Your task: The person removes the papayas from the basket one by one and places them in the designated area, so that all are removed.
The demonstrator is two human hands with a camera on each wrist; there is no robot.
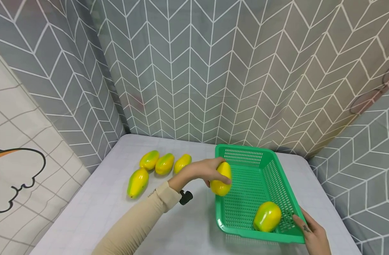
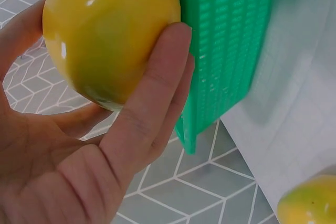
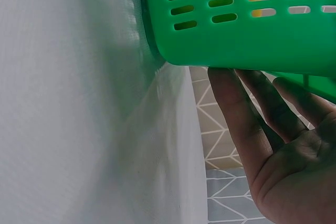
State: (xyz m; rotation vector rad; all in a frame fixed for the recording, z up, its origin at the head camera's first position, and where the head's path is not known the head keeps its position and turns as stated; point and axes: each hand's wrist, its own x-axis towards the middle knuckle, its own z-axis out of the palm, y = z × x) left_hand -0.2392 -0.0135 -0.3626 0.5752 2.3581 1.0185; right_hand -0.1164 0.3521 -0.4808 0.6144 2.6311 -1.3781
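Note:
My left hand (image 1: 210, 170) holds a yellow-green papaya (image 1: 220, 187) over the left rim of a green perforated plastic basket (image 1: 245, 184). Fingers and thumb lie around the sides of this papaya (image 2: 110, 35) in the left wrist view. A second papaya (image 1: 267, 216) lies inside the basket at its near right corner. At that same corner my right hand (image 1: 316, 234) grips the rim, thumb on the inner side. The right wrist view shows its fingers (image 3: 239, 114) extended up against the outside of the basket's edge (image 3: 236, 51).
Several more papayas lie to the left on the white table (image 1: 95, 209), among them a nearer one (image 1: 138, 183) and one partly behind the left forearm (image 1: 182, 163). Patterned grey curtains (image 1: 181, 71) stand behind and beside the table.

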